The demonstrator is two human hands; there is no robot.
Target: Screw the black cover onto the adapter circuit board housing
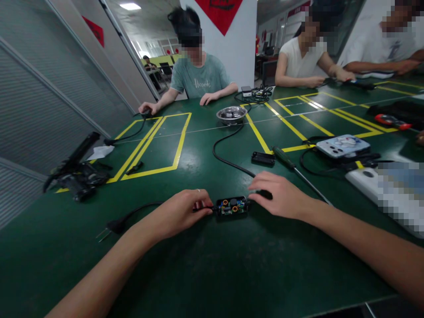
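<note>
An opened black power adapter (232,206) lies on the green table (212,269), its circuit board with orange coils showing. My left hand (180,212) pinches the cable stub at its left end, fingers closed. My right hand (281,194) presses down on the black cable (228,161) at its right end, fingers curled over it. A black plug with two prongs (114,226) lies left of my left hand. The adapter's black lid (263,158) rests farther back, beside a green-handled screwdriver (288,161).
A metal bowl (231,115) stands mid-table. Phones (342,145) and a white device (380,185) lie at right, black parts (77,176) at left. Yellow tape lines (180,141) mark the table. Three people sit across the table, hands on it.
</note>
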